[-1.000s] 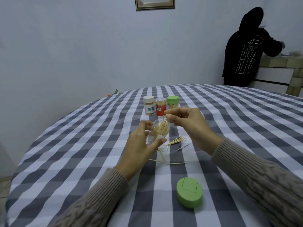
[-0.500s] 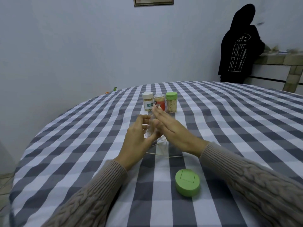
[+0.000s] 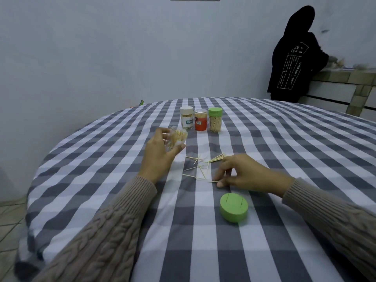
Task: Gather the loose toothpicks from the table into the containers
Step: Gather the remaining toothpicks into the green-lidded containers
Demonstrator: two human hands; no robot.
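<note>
A person in a knitted sweater sits at a round desk (image 3: 264,143) under a grey-and-white checked cloth. The left hand (image 3: 158,157) has its grip wrapped around one clear cup (image 3: 177,137), lifted off the cloth and tilted, its mouth toward the upper right; the toothpicks inside lie along that same slant. The right hand (image 3: 244,174) is lowered to the cloth, thumb and fingertips pinching one toothpick (image 3: 213,181) that lies roughly left to right.

Left of the right hand, about a dozen loose toothpicks (image 3: 200,167) are scattered flat on the cloth, pointing every way; a small bunch (image 3: 217,157) just above the right hand runs diagonally, up toward the right.

Beyond the loose toothpicks, three closed jars stand upright in a row, touching or nearly so: a white-capped jar (image 3: 186,121), a red jar (image 3: 201,120) and a green-capped jar (image 3: 215,120), the last visibly packed with upright toothpicks. One green lid (image 3: 233,207) lies near the right hand, on the side toward the camera.

Past the far right edge of the desk, a second person in a black hooded top (image 3: 293,58) stands facing away at a ledge.
</note>
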